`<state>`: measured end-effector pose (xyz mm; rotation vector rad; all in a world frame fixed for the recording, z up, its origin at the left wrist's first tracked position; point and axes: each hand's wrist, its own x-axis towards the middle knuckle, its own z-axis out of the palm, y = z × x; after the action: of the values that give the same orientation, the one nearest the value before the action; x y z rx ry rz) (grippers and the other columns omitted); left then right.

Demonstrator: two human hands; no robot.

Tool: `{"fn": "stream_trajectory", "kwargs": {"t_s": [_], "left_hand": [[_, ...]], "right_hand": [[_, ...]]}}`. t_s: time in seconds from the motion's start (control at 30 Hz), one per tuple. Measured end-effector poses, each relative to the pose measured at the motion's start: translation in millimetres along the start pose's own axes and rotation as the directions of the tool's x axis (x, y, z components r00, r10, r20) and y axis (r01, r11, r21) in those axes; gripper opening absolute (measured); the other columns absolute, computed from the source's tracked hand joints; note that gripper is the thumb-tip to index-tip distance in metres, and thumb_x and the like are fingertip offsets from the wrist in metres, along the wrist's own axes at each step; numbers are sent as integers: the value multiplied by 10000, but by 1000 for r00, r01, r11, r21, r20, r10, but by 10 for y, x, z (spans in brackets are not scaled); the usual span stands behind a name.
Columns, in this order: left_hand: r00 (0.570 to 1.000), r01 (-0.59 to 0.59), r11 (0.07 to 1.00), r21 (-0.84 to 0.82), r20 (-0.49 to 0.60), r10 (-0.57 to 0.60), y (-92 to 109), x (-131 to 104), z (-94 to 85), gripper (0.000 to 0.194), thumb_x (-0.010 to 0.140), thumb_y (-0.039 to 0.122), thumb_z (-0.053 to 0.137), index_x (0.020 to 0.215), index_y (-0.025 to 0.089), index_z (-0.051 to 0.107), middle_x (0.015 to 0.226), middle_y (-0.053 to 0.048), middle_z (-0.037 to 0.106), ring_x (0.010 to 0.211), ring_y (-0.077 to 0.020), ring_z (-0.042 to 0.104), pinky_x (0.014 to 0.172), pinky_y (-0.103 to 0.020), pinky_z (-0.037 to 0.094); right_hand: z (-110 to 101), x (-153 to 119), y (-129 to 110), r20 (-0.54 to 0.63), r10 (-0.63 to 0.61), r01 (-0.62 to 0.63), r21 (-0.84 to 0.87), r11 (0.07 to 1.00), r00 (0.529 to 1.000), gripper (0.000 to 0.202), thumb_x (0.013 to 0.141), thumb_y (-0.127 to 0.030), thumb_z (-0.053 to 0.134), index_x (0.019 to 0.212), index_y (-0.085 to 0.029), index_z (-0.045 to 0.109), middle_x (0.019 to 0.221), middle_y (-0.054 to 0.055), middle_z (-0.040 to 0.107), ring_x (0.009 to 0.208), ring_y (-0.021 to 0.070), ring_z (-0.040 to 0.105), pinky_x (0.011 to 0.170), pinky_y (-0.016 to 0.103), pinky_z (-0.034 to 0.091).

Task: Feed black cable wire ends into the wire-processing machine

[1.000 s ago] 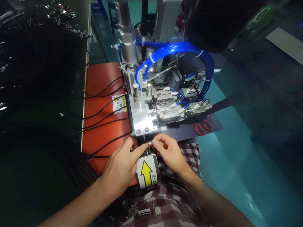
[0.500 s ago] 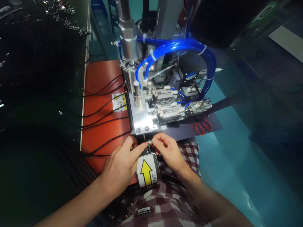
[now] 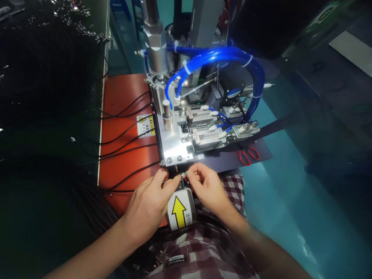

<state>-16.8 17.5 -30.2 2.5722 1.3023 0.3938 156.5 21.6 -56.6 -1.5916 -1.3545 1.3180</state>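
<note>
Two hands meet at the front edge of the machine's metal plate point(image 3: 174, 145). The left hand point(image 3: 151, 203) pinches a thin black cable point(image 3: 166, 181) between thumb and forefinger, and the right hand point(image 3: 206, 188) pinches the small coloured wire ends point(image 3: 185, 174) at that cable's tip. The fingertips of both hands almost touch, just below the plate's front edge and just above a black block bearing a white label with a yellow arrow point(image 3: 179, 209) that points toward the machine.

Room is tight: the orange mat point(image 3: 124, 128) lies to the left of the plate, crossed by several black cables point(image 3: 128, 133) that run off its left edge into the dark. Blue air hoses point(image 3: 221, 58) arch over the clamps point(image 3: 203, 137) behind the plate. To the right, red-handled scissors point(image 3: 249, 154) lie on a dark sheet point(image 3: 261, 155), well apart from the hands, with open teal floor point(image 3: 290, 201) beyond its edge. The person's checked shirt point(image 3: 203, 252) fills the near edge.

A yellow-and-white warning sticker point(image 3: 146, 126) sits on the mat beside the plate; its writing is too small to read. Small characters beside the arrow are also unreadable, as is a tag on the shirt.
</note>
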Motion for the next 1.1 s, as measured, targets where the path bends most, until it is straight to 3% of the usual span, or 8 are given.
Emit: {"fn": "stream_trajectory", "kwargs": {"t_s": [0.17, 0.4, 0.63, 0.8, 1.1], "left_hand": [[997, -64, 996, 66, -32, 66, -7, 11, 10, 310, 877, 110, 381, 1084, 123, 611, 815, -90, 542, 653, -204, 551, 543, -318, 492], [999, -43, 999, -3, -12, 43, -27, 6, 16, 323, 864, 94, 398, 1116, 163, 589, 841, -80, 539, 671, -195, 551, 551, -296, 482], [999, -34, 999, -5, -25, 34, -31, 13, 18, 383, 843, 46, 368, 1140, 176, 572, 854, -72, 526, 678, -186, 545, 557, -283, 475], [999, -31, 999, -34, -26, 30, -33, 11, 31, 378, 836, 40, 394, 1138, 187, 567, 872, -72, 527, 677, -191, 548, 554, -288, 474], [1000, -23, 999, -34, -17, 23, -31, 0, 26, 377, 830, 40, 403, 1144, 168, 568, 881, -82, 538, 674, -194, 559, 549, -292, 481]], "right_hand": [[8, -6, -18, -27, -32, 31, -60, 998, 999, 182, 855, -253, 485, 686, -184, 475, 593, -42, 443, 511, 96, 419, 474, 219, 332], [-53, 14, 45, 65, 97, -108, 190, 976, 993, 163, 834, -319, 533, 772, -168, 533, 668, -13, 532, 515, 109, 519, 483, 224, 404], [-38, 26, 31, 6, -25, 24, 94, 995, 1000, 127, 823, -269, 543, 755, -165, 568, 654, -12, 518, 535, 106, 438, 505, 229, 374], [-33, 39, 73, 29, -72, 70, 74, 995, 997, 111, 841, -242, 508, 755, -180, 543, 617, -32, 462, 514, 104, 392, 483, 226, 339], [-35, 13, 57, 17, -147, 147, 5, 989, 989, 98, 858, -220, 493, 770, -184, 520, 700, -12, 484, 560, 110, 433, 523, 236, 376]]}}
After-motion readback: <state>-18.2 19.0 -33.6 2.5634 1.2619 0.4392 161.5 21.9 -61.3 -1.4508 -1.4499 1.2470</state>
